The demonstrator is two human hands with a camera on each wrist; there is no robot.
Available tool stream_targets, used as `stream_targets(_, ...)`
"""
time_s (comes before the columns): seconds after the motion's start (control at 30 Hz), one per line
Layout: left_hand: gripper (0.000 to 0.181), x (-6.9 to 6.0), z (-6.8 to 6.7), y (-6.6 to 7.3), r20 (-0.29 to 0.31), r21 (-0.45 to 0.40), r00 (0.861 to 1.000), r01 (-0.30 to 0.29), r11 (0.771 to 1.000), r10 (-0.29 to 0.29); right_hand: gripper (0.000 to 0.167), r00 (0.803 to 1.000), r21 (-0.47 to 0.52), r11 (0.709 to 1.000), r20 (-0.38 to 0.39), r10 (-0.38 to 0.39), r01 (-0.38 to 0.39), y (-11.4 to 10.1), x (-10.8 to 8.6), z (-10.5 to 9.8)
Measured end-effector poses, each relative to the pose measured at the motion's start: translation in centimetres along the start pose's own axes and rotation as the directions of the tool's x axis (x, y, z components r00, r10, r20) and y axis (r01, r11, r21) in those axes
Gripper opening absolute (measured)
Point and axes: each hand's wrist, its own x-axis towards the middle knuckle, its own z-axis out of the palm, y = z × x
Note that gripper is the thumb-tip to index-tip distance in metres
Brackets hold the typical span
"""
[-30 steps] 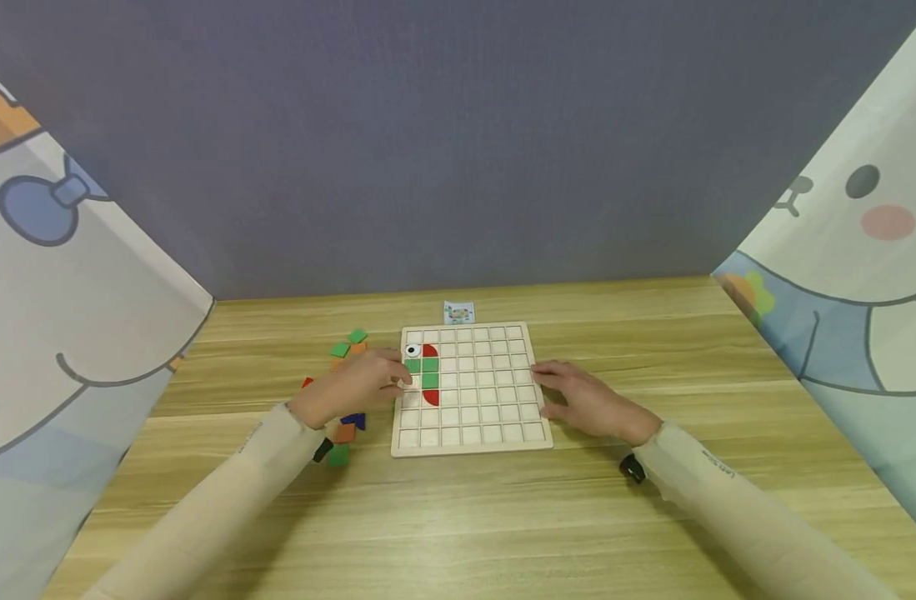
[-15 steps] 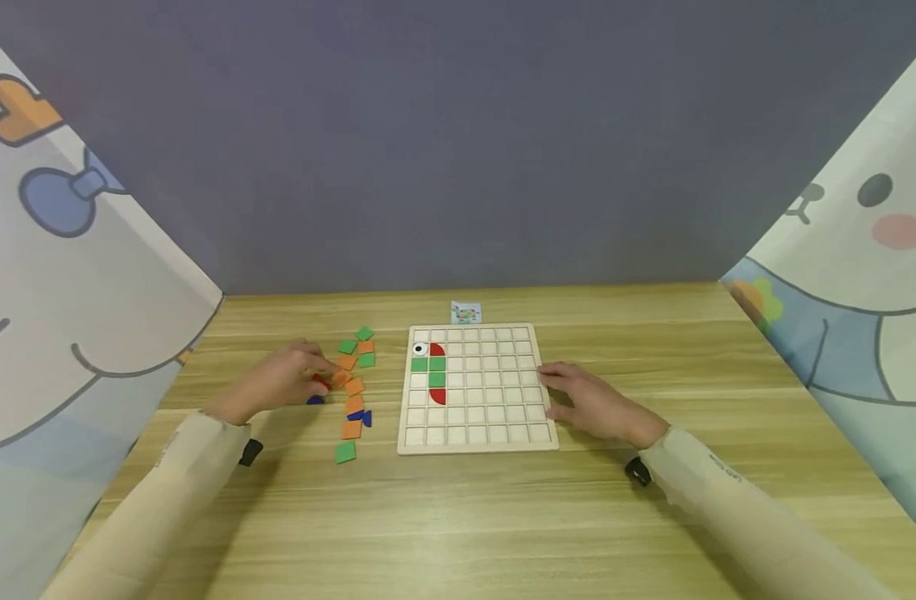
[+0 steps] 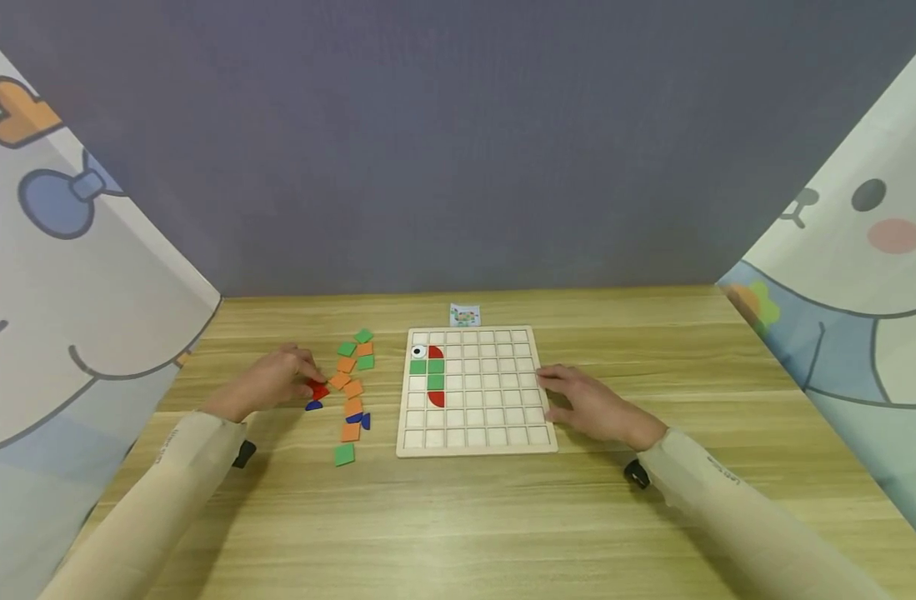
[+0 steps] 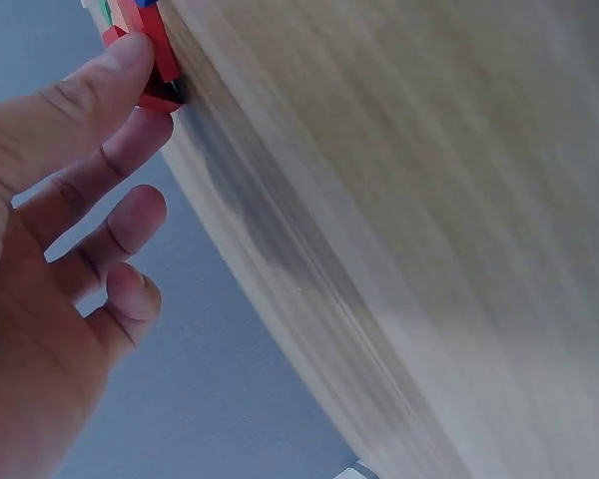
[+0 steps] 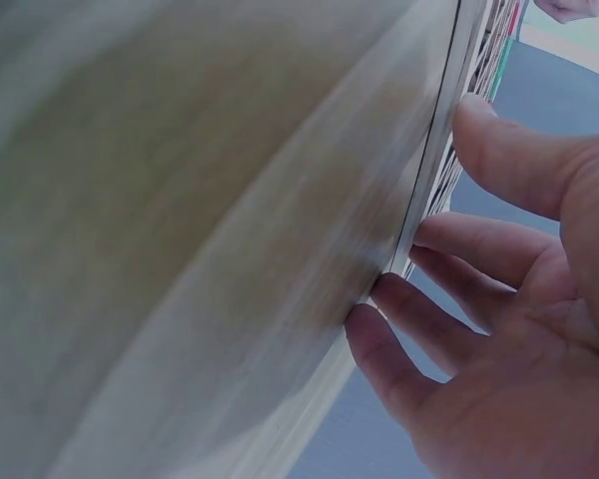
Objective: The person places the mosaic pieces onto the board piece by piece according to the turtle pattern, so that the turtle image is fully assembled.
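Note:
At the left of the loose tiles, my left hand (image 3: 273, 382) has its thumb and index finger on a red tile (image 3: 318, 390). In the left wrist view the thumb and index finger pinch the red tile (image 4: 162, 98), and the other fingers are loosely bent. A gridded wooden board (image 3: 495, 443) lies flat on the table. In its left columns sit a round eye piece (image 3: 418, 352), several green squares (image 3: 435, 382) and two red curved pieces (image 3: 436, 400). My right hand (image 3: 588, 402) rests its fingertips against the board's right edge, with fingers nearly straight.
Orange squares (image 3: 351, 432), green squares (image 3: 344, 454) and blue rounded pieces (image 3: 313, 406) lie loose left of the board on the wooden table (image 3: 473, 525). A small picture card (image 3: 465, 315) lies behind the board. A grey panel (image 3: 458, 150) stands at the back.
My left hand has gone from the board's left side out to the loose tiles, and its fingers have come onto the red tile. The right hand has stayed at the board's edge.

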Motion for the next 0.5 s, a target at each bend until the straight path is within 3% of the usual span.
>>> stream_targets(0.3,0.019,0.1,-0.1,0.1,-0.015,-0.024,1.0,0.011,1.0,-0.011,0.06,1.0,0.001,1.0,-0.003,0.01,-0.01,0.0,0.0,0.1)
stream_targets(0.5,0.015,1.5,-0.1,1.5,-0.065,-0.001,0.998,0.028,1.0,-0.028,0.059,1.0,-0.004,1.0,-0.004,0.004,-0.004,0.1,0.0,0.1)
